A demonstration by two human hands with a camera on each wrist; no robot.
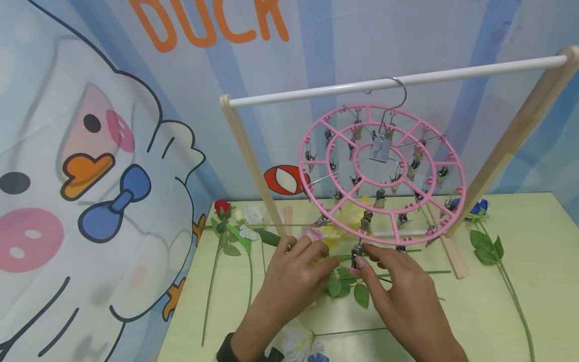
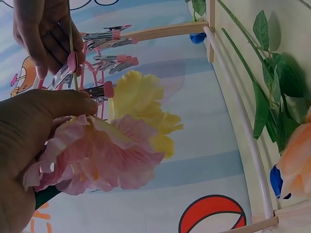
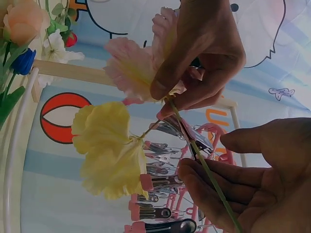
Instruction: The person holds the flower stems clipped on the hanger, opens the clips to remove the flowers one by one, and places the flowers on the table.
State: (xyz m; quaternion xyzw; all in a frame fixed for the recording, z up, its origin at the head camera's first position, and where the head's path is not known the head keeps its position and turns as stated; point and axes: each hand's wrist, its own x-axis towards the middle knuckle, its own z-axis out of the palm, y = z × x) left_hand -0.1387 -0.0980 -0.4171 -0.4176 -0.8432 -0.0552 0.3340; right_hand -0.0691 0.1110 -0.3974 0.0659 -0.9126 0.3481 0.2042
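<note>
My left hand (image 1: 291, 279) pinches a pink flower (image 2: 107, 155) just below its petals, between thumb and fingers. Its thin green stem (image 3: 214, 182) runs across in front of my right hand (image 3: 252, 174). In the right wrist view the right thumb stands apart from the fingers, which lie beside a metal clip (image 3: 200, 138) with pink tips. The clip's tip meets the stem closely; whether it bites on it I cannot tell. Beside it a yellow flower (image 3: 107, 150) hangs from another clip. The clips belong to a round pink hanger (image 1: 458, 173).
A white bar (image 1: 316, 92) on wooden posts carries the hanger by its hook. A red rose (image 1: 222, 207) and white flowers lie left on the table; a blue flower (image 1: 479, 206) lies at right. Another white flower (image 1: 296, 342) is near the front edge. A printed duck cloth hangs behind.
</note>
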